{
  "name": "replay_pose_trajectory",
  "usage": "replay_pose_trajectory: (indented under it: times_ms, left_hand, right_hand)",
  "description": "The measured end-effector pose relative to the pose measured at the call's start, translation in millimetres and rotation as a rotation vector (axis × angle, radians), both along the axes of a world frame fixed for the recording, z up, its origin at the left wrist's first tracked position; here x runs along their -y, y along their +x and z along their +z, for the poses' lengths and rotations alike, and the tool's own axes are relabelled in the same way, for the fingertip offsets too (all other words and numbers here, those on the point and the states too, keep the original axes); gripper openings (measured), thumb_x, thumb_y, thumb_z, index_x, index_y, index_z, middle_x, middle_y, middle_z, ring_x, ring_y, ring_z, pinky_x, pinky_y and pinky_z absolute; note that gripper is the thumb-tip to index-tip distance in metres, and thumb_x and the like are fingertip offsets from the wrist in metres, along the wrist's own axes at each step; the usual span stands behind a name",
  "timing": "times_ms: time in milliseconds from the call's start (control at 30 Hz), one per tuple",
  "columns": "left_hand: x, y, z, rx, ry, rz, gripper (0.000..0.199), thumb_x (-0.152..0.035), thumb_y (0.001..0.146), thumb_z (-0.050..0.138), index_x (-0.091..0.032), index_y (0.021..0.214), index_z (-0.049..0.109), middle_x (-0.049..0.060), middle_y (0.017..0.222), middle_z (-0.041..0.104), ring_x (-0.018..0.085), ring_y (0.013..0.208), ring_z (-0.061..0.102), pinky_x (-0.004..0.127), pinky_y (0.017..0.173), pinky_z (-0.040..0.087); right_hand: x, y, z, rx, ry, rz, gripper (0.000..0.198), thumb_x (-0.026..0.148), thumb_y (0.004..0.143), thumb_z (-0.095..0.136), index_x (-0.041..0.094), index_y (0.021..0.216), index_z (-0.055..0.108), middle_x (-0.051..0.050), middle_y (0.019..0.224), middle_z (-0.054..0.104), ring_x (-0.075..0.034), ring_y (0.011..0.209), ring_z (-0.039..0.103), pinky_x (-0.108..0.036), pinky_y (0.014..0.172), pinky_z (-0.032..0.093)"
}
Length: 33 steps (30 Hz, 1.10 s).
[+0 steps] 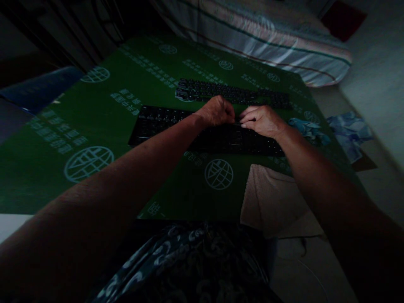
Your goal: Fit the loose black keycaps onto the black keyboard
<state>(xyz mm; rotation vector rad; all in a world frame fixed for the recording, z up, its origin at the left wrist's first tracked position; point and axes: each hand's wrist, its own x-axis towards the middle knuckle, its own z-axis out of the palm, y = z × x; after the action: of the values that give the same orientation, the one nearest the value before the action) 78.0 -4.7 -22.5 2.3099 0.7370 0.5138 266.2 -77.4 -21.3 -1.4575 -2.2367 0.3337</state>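
Observation:
A black keyboard frame [160, 115] lies across the green table in front of me. Its left end shows key-like shapes, while its middle and right look mostly dark and bare. My left hand [218, 111] is closed in a pinch above the upper middle of it. Facing it from the right, my right hand [261, 121] has bent fingers with the tips down at the same spot. A small dark bit seems to sit between the fingertips, too dim to make out. Just beyond both hands lies a black key panel [214, 88] with rows of keys.
A pinkish-beige cloth [274, 198] hangs over the near right table edge. Crumpled blue cloth [309, 130] lies at the right of the green table [158, 176]. A blue chair [44, 86] stands left, and a bed with a striped sheet [252, 38] is behind.

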Motion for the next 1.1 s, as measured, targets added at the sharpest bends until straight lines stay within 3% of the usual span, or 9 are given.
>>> replay_pose_trajectory:
  times_ms: [267,500,1100]
  left_hand:
    - [3,1,-6.9,0.077,0.090,-0.063,0.019,-0.019,0.066,0.055,-0.017,0.075,0.071,-0.002,0.068,0.068,0.012,0.065,0.059,0.025,0.067,0.044]
    - [5,-5,-12.7,0.047,0.203,-0.111,0.022,-0.018,0.069,0.054,-0.016,0.081,0.072,0.003,0.086,0.070,0.017,0.081,0.062,0.029,0.077,0.045]
    - [7,-6,-16.5,0.028,0.196,-0.074,0.023,-0.018,0.065,0.060,-0.019,0.085,0.071,0.002,0.094,0.069,0.018,0.087,0.061,0.030,0.078,0.045]
  right_hand:
    - [2,-3,1,0.137,0.038,0.023,0.013,0.020,0.074,0.061,0.021,0.071,0.074,-0.003,0.082,0.066,-0.020,0.080,0.061,-0.034,0.075,0.047]
    - [5,-3,-3,0.194,0.087,0.033,0.017,0.019,0.077,0.056,0.020,0.077,0.074,-0.004,0.087,0.067,-0.022,0.083,0.061,-0.035,0.077,0.046]
    - [11,-7,-3,0.202,0.095,0.033,0.018,0.019,0.080,0.054,0.019,0.079,0.072,-0.007,0.090,0.065,-0.022,0.087,0.060,-0.035,0.079,0.047]
